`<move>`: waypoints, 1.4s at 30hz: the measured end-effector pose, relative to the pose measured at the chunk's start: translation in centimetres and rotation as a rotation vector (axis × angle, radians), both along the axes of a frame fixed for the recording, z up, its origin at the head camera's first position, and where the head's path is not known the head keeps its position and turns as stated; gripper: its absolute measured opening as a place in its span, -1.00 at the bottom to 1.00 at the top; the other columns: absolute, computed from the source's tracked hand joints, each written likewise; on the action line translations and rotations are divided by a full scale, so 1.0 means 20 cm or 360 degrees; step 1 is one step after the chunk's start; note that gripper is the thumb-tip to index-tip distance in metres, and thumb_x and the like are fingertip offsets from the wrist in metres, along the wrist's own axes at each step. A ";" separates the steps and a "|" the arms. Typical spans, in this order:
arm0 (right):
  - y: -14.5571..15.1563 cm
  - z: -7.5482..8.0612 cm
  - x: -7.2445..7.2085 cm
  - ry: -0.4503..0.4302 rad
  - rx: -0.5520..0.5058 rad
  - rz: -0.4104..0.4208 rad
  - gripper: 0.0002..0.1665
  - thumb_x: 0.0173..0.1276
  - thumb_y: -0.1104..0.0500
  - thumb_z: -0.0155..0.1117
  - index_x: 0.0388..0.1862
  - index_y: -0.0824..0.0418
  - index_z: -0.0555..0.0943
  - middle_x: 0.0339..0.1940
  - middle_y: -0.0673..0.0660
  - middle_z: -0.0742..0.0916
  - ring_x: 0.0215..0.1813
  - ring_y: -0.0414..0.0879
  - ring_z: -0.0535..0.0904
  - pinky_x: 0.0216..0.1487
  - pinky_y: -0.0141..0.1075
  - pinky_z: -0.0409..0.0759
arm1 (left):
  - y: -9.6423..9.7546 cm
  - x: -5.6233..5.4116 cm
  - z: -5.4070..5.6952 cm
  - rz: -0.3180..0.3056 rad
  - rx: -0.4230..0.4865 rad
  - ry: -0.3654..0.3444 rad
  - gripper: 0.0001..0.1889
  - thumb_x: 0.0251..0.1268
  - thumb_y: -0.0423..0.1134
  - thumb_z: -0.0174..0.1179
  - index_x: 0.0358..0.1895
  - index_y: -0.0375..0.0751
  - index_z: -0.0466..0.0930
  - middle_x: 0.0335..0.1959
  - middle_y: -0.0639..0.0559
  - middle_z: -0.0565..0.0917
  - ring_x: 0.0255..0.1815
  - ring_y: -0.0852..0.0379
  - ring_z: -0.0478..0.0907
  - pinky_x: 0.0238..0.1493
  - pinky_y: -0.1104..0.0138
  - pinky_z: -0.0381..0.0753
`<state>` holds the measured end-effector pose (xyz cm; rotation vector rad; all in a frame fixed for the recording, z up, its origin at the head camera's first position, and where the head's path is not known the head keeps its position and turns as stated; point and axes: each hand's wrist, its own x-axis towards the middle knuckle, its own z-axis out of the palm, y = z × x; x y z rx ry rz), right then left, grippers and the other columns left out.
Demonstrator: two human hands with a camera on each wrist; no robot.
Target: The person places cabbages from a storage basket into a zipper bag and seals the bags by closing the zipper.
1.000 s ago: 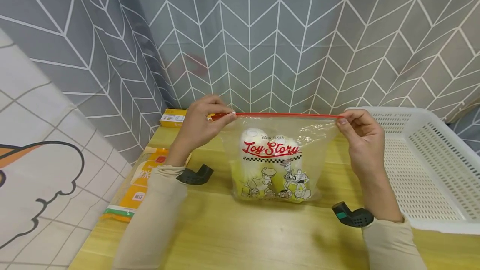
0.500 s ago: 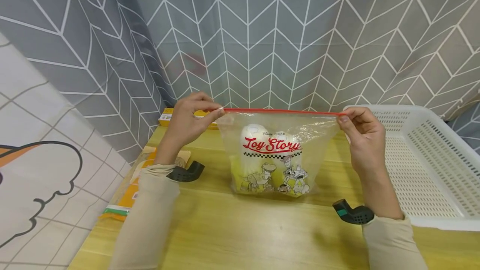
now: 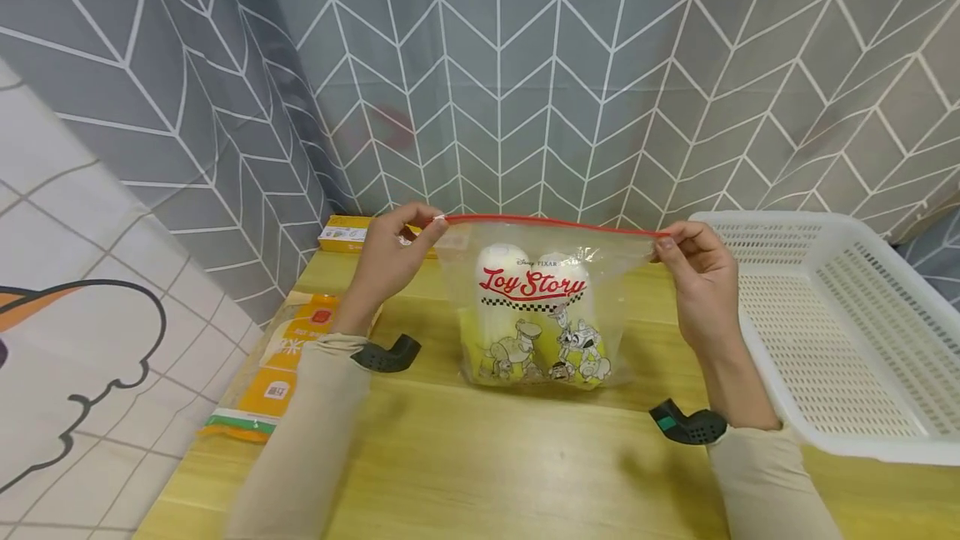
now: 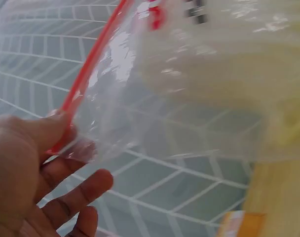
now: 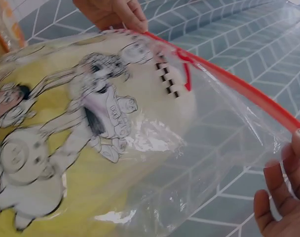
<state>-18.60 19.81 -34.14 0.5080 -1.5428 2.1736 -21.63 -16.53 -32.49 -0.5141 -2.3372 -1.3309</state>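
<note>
A clear zip bag (image 3: 536, 332) with red "Toy Story" lettering and line-drawn characters stands upright above the wooden table; whether its base touches the wood I cannot tell. Through the plastic show rounded white and yellow things (image 3: 501, 261) whose kind is unclear. Along the top runs a red zip strip (image 3: 551, 222). My left hand (image 3: 392, 255) pinches the strip's left end between thumb and index finger, a small white piece at the fingertips. At the opposite end, my right hand (image 3: 701, 277) pinches the bag's top corner. Its other fingers (image 5: 276, 180) are bent beside the plastic.
On the right stands a white plastic basket (image 3: 772, 432). An orange and clear food packet (image 3: 273, 365) lies by the left forearm, and a yellow box (image 3: 345, 233) sits behind the left hand. A patterned grey curtain (image 3: 517, 90) hangs at the back.
The left hand has moved left along the red strip, and the white piece went with it. Lately the right hand has shifted slightly left, and the strip now bows a little.
</note>
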 end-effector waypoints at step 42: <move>0.25 -0.48 -0.10 -0.0647 0.0573 0.1305 -0.63 0.55 0.46 -0.10 -0.08 0.12 0.61 -0.23 -0.10 0.74 -0.19 -0.26 0.70 -0.06 -0.37 0.68 | -0.06 -0.07 -0.61 -0.0562 0.0208 -0.1027 -0.76 0.59 -0.23 0.07 -0.04 -0.38 0.60 -0.44 0.13 0.62 -0.35 0.22 0.50 -0.18 0.39 0.55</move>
